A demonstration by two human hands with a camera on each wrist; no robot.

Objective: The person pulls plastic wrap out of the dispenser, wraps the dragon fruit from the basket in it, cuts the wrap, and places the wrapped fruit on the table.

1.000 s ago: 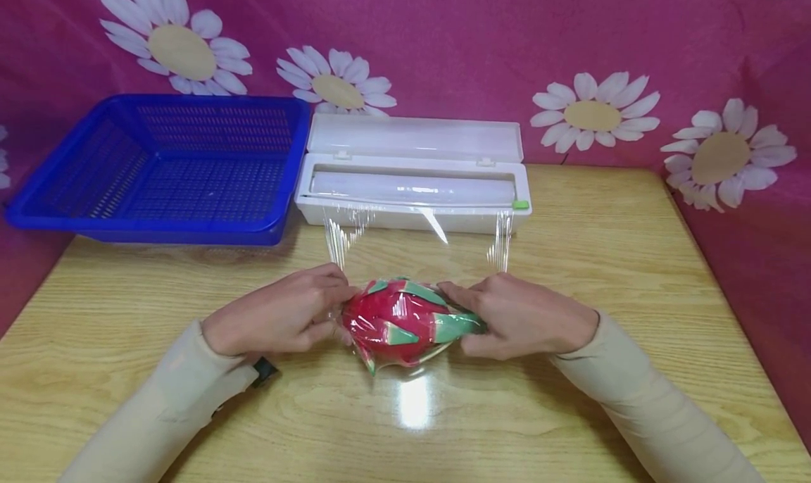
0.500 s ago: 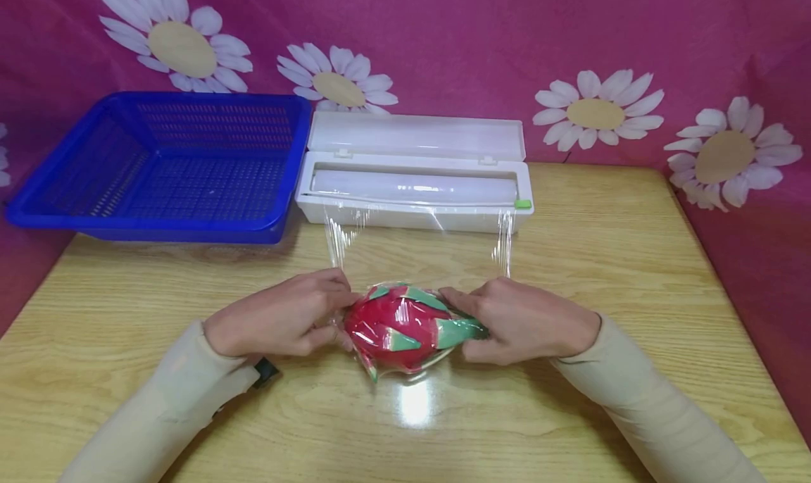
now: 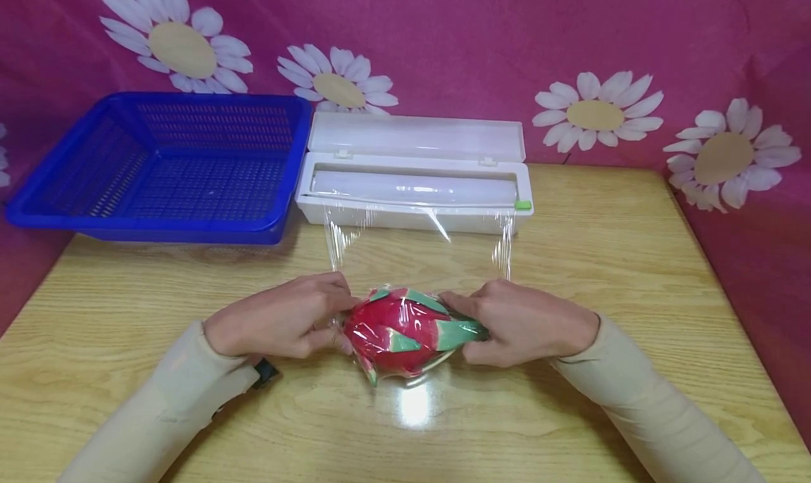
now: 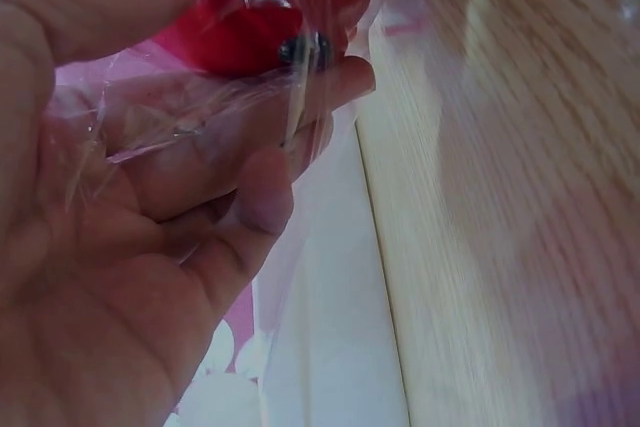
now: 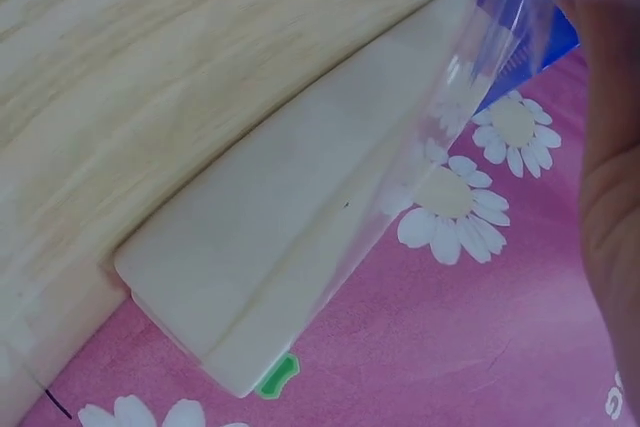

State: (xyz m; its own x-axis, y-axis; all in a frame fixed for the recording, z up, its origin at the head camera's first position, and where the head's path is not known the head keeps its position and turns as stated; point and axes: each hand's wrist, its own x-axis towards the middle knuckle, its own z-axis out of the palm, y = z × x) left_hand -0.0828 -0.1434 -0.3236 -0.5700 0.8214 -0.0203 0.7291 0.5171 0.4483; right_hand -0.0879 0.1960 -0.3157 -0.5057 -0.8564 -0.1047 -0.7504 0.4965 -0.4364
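A red dragon fruit (image 3: 399, 331) with green scales is covered in shiny cling film, close above or on the table; I cannot tell which. My left hand (image 3: 281, 314) grips its left end through the film, thumb on the near side. In the left wrist view, the left fingers (image 4: 190, 162) curl under the red fruit (image 4: 265, 37), with film bunched against them. At the green-tipped right end, my right hand (image 3: 532, 321) holds the fruit between thumb and fingers. A stretched sheet of cling film (image 3: 418, 254) runs from the fruit back to the white dispenser (image 3: 412, 219).
The dispenser's lid (image 3: 418, 136) stands open behind the film roll (image 3: 412, 186). A green slider (image 3: 522, 205) sits at its right end. To its left is a blue perforated basket (image 3: 279, 219). Flowered pink cloth (image 3: 456, 46) hangs behind the wooden table (image 3: 608, 215).
Both hands and the dragon fruit have shifted very slightly toward me since a second ago. The film stays stretched to the dispenser, and both hands keep their hold.
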